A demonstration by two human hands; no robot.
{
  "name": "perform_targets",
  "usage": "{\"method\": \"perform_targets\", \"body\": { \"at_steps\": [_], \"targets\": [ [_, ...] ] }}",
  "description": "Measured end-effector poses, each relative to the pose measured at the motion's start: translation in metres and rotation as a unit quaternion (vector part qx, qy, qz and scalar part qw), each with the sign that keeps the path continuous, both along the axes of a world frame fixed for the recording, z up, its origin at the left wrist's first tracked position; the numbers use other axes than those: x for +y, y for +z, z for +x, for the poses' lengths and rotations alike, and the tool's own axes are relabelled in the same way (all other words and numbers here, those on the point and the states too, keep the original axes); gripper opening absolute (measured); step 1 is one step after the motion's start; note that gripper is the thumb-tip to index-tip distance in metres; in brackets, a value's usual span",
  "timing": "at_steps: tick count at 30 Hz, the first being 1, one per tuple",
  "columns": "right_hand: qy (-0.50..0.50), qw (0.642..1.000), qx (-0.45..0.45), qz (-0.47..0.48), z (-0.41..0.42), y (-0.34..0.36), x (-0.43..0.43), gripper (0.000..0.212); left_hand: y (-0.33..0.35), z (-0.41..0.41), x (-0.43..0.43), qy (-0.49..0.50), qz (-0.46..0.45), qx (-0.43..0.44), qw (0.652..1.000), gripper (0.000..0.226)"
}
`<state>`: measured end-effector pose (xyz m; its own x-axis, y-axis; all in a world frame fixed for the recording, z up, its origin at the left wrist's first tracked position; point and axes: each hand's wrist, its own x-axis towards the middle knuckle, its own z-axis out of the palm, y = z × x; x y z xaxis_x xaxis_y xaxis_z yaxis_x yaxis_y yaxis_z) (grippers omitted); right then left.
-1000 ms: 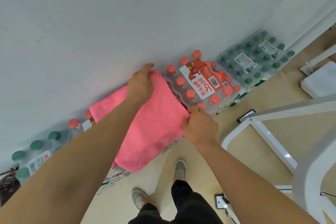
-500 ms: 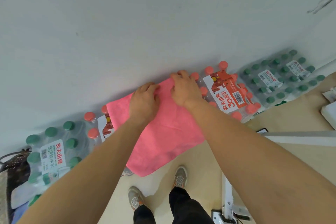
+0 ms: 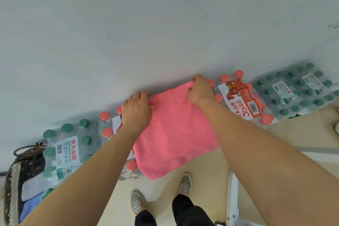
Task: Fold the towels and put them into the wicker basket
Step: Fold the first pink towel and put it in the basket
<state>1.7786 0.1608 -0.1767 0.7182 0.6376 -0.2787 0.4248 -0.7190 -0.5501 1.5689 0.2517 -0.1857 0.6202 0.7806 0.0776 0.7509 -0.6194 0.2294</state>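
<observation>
The pink towel lies spread on top of the packs of red-capped bottles in the middle of the frame. Its far edge sits just beside the white wall, so there is almost no room behind it. Its near edge hangs off the front of the packs, over the tan floor. That near corner points down toward the person's two shoes.

The left hand is on the towel's far left corner. Its fingers are curled over the far edge and grip the cloth. The right hand is on the far right corner. Its thumb and curled fingers pinch the cloth there, close to the wall. The towel stretches flat between the two hands.

A pack of green-capped bottles stands to the left of the towel, and more green-capped bottles stand at the right of the frame. The wicker basket is at the lower left edge of the frame, well apart from the towel. A pale folded towel and a blue one lie inside it. A white metal frame stands on the floor at the lower right.
</observation>
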Motion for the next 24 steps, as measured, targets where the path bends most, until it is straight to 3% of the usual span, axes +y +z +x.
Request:
{"method": "perform_targets", "body": {
  "at_steps": [7, 12, 16, 19, 24],
  "targets": [
    [-0.036, 0.992, 0.033, 0.118, 0.002, 0.021, -0.019, 0.018, 0.017, -0.04, 0.018, 0.003, -0.066, 0.056, 0.996, 0.024],
    [-0.025, 0.99, 0.032, 0.134, -0.009, 0.038, -0.027, 0.023, 0.035, -0.068, 0.026, 0.04, -0.126, 0.104, 0.986, 0.025],
    [-0.03, 0.972, 0.127, 0.196, -0.028, 0.058, -0.025, 0.015, 0.051, -0.079, 0.028, 0.069, -0.19, 0.087, 0.976, 0.021],
    [-0.003, 0.959, 0.183, 0.215, -0.049, 0.071, -0.021, 0.014, 0.063, -0.065, 0.018, 0.033, -0.191, -0.013, 0.981, 0.036],
    [0.035, 0.955, 0.216, 0.201, -0.069, 0.074, -0.017, 0.018, 0.076, -0.016, -0.009, -0.043, -0.284, -0.166, 0.944, 0.047]
  ]
}}
